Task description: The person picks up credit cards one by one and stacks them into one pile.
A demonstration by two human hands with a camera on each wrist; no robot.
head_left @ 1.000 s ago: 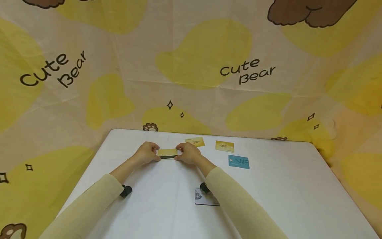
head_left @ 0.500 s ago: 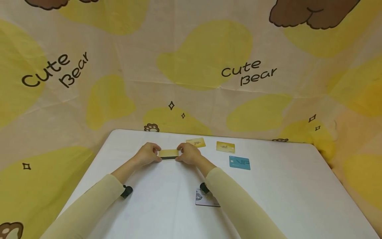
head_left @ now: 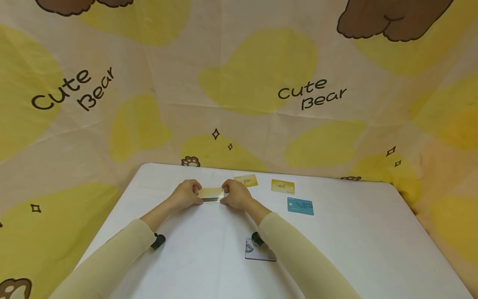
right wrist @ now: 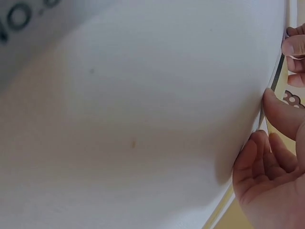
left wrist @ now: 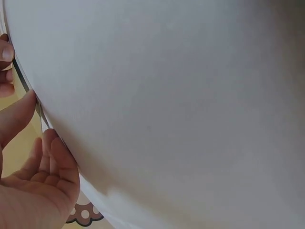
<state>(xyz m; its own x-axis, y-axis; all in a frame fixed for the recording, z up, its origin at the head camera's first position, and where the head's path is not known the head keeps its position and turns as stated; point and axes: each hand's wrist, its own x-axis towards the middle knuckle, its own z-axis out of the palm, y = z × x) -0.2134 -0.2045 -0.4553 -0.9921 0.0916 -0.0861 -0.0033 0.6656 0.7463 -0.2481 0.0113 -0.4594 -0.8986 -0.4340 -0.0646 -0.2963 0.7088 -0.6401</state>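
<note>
In the head view a yellow card with a dark stripe (head_left: 211, 194) is held level between both hands near the far side of the white table. My left hand (head_left: 185, 194) pinches its left end between thumb and fingers. The other end is pinched by my right hand (head_left: 237, 194). Behind the right hand lies a yellow card with printed lettering (head_left: 247, 180), its lower left part covered. Only a thin edge of the held card shows in both wrist views, beside the left hand (left wrist: 43, 176) and the right hand (right wrist: 271, 171).
Right of the hands lie another yellow card (head_left: 282, 187) and a teal VIP card (head_left: 300, 206). A pale grey card with a round printed picture (head_left: 255, 253) lies nearer, partly covered by the right sleeve (head_left: 295, 249). A patterned cloth (head_left: 239, 91) hangs behind the table (head_left: 347, 232).
The hands keep their hold on the card and barely move. Its stripe catches more light now, looking paler at the right end. The whole head view has shifted slightly.
</note>
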